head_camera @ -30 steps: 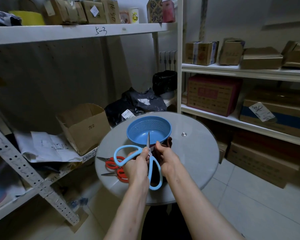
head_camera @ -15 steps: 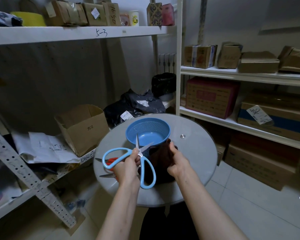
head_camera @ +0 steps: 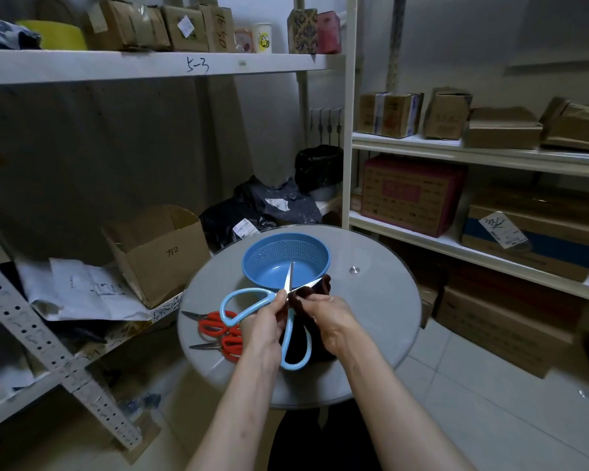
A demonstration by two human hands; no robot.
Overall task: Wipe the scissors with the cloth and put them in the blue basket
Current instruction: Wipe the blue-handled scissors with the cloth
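Over the round glass worktop (head_camera: pixel 381 307), with the blue basket (head_camera: pixel 269 266) just beyond both hands, the right hand (head_camera: pixel 330 317) pinches a dark cloth (head_camera: pixel 325 285) against one blade of the spread blue-handled scissors (head_camera: pixel 249 297), which the left hand (head_camera: pixel 264 324) grips near the pivot, red scissors (head_camera: pixel 218 329) lying to its left.

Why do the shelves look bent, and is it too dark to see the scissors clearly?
Head view: the wide-angle lens bows the shelf upright; dim, even light leaves the dark cloth nearly featureless; the blue scissors look sharp, blades catching light; the glass table shows a soft sheen, no harsh glare.
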